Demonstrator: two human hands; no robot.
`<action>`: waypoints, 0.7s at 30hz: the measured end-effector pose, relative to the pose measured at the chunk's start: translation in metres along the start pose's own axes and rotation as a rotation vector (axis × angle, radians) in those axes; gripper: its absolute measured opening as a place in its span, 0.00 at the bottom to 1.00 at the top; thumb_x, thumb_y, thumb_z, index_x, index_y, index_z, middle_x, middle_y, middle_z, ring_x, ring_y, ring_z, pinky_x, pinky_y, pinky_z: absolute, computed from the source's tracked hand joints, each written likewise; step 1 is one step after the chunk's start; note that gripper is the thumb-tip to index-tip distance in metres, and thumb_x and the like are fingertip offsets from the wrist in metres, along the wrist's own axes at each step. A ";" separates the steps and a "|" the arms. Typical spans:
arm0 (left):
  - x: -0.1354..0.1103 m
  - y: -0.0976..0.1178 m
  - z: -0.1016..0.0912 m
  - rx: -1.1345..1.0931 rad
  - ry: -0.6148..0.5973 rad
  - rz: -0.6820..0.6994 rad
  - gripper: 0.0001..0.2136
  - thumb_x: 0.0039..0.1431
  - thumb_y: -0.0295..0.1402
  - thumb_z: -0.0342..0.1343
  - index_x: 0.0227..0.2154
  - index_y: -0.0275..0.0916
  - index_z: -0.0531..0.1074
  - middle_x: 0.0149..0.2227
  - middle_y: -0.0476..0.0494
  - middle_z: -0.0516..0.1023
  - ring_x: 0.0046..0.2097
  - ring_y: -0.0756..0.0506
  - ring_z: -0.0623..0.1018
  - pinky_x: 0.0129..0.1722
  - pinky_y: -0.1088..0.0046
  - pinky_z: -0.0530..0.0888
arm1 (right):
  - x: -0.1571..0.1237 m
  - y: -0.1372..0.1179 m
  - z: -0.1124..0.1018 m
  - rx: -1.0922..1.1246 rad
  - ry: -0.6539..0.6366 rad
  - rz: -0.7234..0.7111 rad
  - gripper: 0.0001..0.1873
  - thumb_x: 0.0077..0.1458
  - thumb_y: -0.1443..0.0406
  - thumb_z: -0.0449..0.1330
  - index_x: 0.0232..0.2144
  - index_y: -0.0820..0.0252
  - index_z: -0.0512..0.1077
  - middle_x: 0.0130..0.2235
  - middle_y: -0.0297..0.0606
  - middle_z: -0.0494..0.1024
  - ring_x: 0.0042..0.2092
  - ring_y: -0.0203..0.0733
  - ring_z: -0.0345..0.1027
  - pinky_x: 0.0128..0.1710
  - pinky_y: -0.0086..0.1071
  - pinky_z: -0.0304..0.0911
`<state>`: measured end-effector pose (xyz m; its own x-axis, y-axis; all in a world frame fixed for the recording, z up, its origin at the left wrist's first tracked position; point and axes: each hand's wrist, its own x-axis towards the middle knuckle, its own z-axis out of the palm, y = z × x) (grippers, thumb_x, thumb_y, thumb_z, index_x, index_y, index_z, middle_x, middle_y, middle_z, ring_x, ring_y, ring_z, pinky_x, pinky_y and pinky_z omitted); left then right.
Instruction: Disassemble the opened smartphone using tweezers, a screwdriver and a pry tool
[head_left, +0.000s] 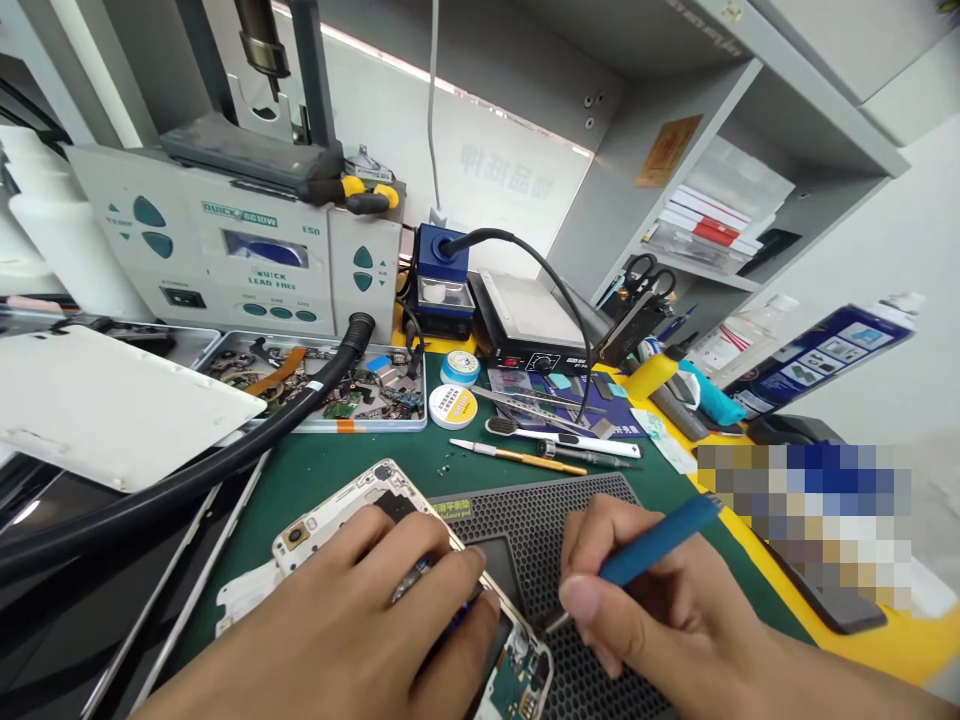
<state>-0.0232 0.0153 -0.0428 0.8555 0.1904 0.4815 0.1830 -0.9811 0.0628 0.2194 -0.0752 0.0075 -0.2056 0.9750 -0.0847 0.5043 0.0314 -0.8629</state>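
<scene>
An opened smartphone (360,500) with a white and gold frame lies tilted across the front of the bench. Its camera is at the upper end, and a green circuit board is bare at the lower right. My left hand (375,610) lies over the phone's middle, fingers curled on it and gripping it. Something shiny and bluish shows between those fingers, too covered to name. In my right hand (645,590) a slim blue-handled tool (660,540) is pinched between thumb and fingers. Its thin metal tip points down beside the phone's lower right edge; whether it touches is unclear.
A black honeycomb mat (592,510) lies under the work. Behind it are a toothbrush (562,438), a gold-handled pen-like tool (517,457) and round tins (453,407). A parts tray (382,425), hot-air station (262,240) and thick black hose (300,410) occupy the left.
</scene>
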 end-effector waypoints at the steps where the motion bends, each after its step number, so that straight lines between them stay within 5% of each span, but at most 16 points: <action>1: 0.001 0.000 0.000 0.016 0.023 0.001 0.12 0.70 0.40 0.48 0.45 0.46 0.75 0.43 0.50 0.80 0.41 0.40 0.71 0.44 0.61 0.62 | -0.001 0.000 0.001 0.001 -0.026 0.022 0.10 0.68 0.59 0.55 0.34 0.54 0.65 0.27 0.32 0.70 0.27 0.38 0.64 0.24 0.30 0.61; 16: -0.001 0.001 -0.002 0.021 0.033 0.012 0.11 0.68 0.35 0.48 0.46 0.45 0.75 0.43 0.49 0.80 0.40 0.40 0.71 0.41 0.61 0.63 | -0.014 0.006 0.006 -0.314 0.083 -0.063 0.04 0.61 0.64 0.64 0.34 0.54 0.72 0.29 0.33 0.72 0.27 0.38 0.67 0.26 0.30 0.67; 21: 0.001 0.003 -0.004 0.012 -0.006 0.000 0.11 0.67 0.34 0.48 0.45 0.43 0.74 0.44 0.48 0.79 0.41 0.39 0.72 0.42 0.59 0.63 | -0.005 -0.005 0.004 -0.390 0.035 -0.324 0.05 0.61 0.68 0.63 0.33 0.54 0.71 0.28 0.31 0.77 0.27 0.35 0.71 0.27 0.27 0.67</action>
<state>-0.0236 0.0120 -0.0391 0.8583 0.1905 0.4764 0.1889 -0.9806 0.0518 0.2144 -0.0807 0.0106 -0.3782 0.9083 0.1789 0.6966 0.4065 -0.5912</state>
